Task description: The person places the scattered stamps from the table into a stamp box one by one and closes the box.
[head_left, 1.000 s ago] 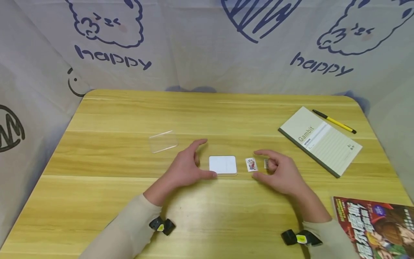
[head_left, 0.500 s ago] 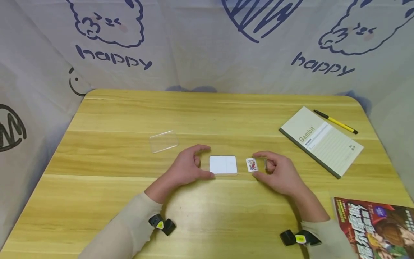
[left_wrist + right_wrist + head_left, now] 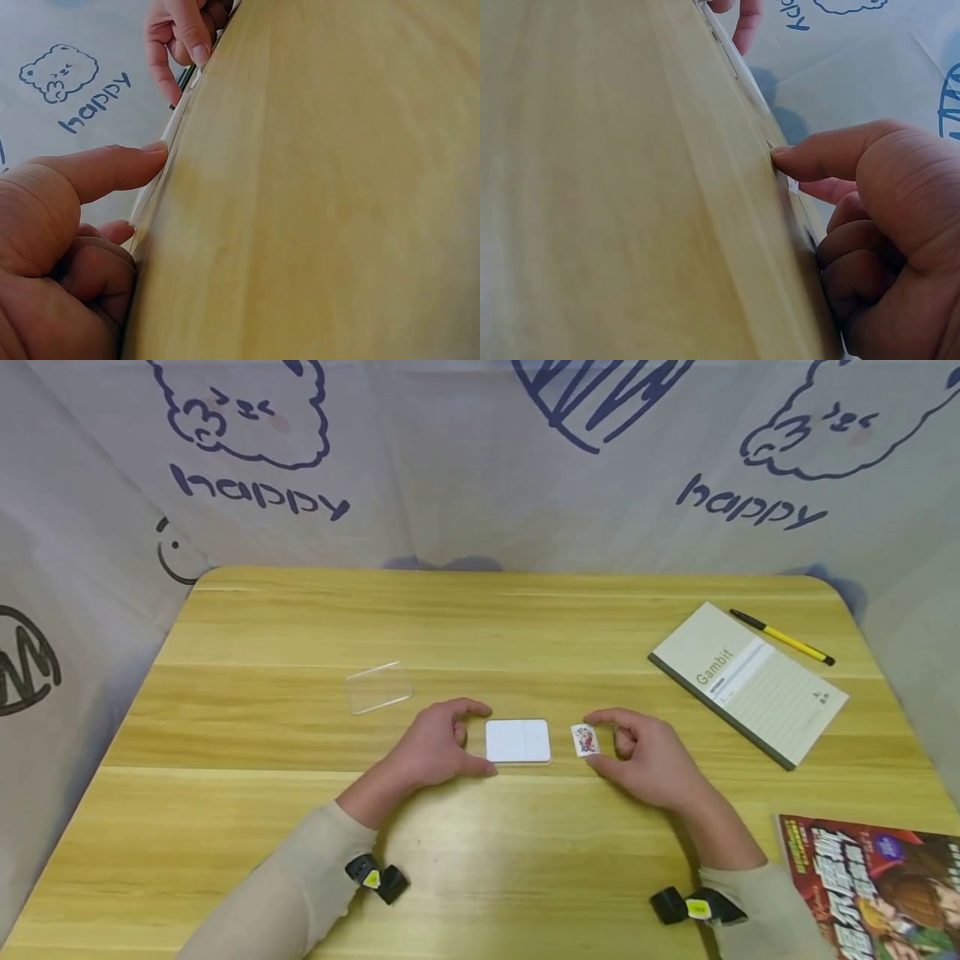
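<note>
Closing in, the right hand (image 3: 654, 762) now pinches the picture card (image 3: 585, 740), left hand (image 3: 433, 750) spread.

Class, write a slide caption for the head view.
Left hand at a white rectangle, right hand at a small printed square on a table.

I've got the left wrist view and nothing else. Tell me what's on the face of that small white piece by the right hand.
Observer: From the head view, the small white piece by the right hand carries a colourful printed picture on its upward side.

Operator: Good. Now report anything lying beyond the left hand, out of my view.

Observer: A clear plastic piece lies there, apart from the larger white rectangle that sits between the two hands.
</note>
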Demonstrator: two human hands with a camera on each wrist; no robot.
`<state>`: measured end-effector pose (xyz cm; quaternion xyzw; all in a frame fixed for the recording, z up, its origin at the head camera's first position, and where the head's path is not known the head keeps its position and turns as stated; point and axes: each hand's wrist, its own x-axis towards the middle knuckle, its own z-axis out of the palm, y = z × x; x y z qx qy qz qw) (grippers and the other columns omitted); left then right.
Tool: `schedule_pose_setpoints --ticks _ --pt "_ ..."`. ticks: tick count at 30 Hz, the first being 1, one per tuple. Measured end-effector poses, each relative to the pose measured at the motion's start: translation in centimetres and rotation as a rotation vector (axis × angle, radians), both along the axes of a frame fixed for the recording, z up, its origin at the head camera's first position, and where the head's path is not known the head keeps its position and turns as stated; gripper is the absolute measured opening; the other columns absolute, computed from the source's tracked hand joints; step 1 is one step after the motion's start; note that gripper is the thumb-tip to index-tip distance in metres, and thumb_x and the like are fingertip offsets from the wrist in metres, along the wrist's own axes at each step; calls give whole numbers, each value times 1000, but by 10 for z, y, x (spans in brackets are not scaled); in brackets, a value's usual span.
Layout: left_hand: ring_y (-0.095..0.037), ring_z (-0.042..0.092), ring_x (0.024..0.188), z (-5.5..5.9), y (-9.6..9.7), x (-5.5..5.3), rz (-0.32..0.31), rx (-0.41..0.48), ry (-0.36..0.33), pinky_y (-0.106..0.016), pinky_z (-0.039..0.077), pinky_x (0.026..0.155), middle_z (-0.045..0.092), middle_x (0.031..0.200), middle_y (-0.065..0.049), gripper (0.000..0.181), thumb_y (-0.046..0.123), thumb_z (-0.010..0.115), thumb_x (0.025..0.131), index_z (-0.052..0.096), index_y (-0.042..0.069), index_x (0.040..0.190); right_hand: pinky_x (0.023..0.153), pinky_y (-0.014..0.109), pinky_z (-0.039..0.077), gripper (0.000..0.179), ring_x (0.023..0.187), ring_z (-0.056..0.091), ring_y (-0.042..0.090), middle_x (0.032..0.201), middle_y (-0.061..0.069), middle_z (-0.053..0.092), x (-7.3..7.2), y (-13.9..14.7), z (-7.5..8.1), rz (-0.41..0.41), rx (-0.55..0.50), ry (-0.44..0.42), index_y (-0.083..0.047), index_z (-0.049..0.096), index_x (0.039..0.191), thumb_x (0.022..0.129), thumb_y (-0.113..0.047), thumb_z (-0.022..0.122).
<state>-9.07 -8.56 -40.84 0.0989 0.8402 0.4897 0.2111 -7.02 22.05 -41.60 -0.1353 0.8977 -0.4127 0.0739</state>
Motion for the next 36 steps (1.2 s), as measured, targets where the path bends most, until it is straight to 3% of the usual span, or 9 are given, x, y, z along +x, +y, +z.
schedule_pose_setpoints --ticks 16,26,36 --pt "-13 31 52 -1 2 1 -3 1 20 -29 30 52 35 60 2 66 7 93 67 63 6 126 66 34 40 33 52 30 10 57 -7 32 0 -1 1 -11 49 -1 -12 70 112 83 -16 83" --pt "-13 31 52 -3 2 2 -6 9 20 -30 30 53 35 61 2 65 7 92 68 63 6 126 64 31 39 32 53 29 9 57 -7 29 5 -1 -2 -36 -52 48 -13 72 111 82 -17 85" --pt "-13 31 53 -3 2 2 -2 0 32 -30 29 53 35 61 2 64 7 92 68 63 6 125 62 30 39 34 53 28 9 57 -8 27 5 -18 7 -54 -126 84 -14 73 111 80 -14 86"
